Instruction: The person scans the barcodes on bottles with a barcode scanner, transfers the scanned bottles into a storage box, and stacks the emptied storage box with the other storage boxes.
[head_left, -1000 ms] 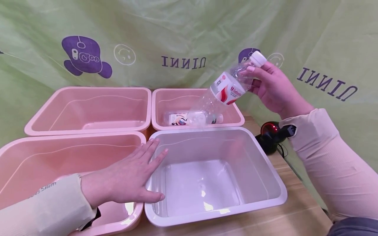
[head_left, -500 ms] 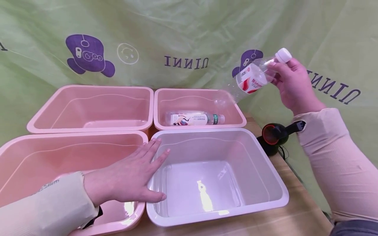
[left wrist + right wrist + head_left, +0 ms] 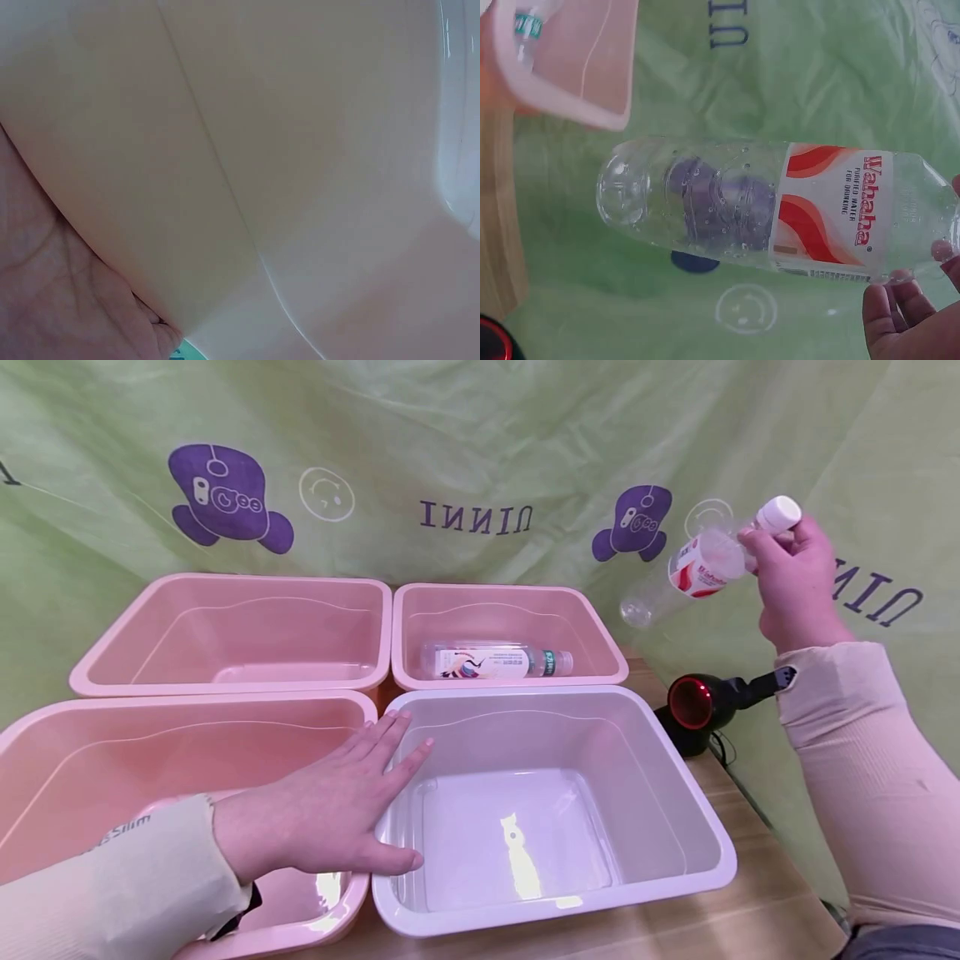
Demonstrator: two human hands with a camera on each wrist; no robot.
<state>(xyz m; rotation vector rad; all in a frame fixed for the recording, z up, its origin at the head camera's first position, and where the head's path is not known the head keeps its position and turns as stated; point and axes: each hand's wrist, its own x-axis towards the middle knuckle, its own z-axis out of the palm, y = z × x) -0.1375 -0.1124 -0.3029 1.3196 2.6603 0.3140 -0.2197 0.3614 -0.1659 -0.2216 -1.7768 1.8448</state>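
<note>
My right hand (image 3: 798,581) grips a clear plastic bottle (image 3: 699,568) near its neck, just below the white cap. The bottle, with a red and white label, tilts with its base down and to the left, beyond the right side of the bins. Seen from the right wrist, the bottle (image 3: 757,210) has small droplets inside and looks free of other liquid. With fingers spread, my left hand (image 3: 330,810) rests on the adjoining rims of the white bin (image 3: 555,902) and the near pink bin (image 3: 180,710). In the left wrist view, part of the palm (image 3: 60,270) shows against a bin wall.
Another labelled plastic bottle (image 3: 487,662) lies on its side in the back right pink bin (image 3: 510,593). A second back pink bin (image 3: 225,581) stands left of it. A black device with a red ring (image 3: 692,703) stands on the wooden table (image 3: 765,852) at the right.
My right hand has carried the bottle rightward, away from over the back right bin, uncovering the bottle lying there. My left hand stays on the rims.
</note>
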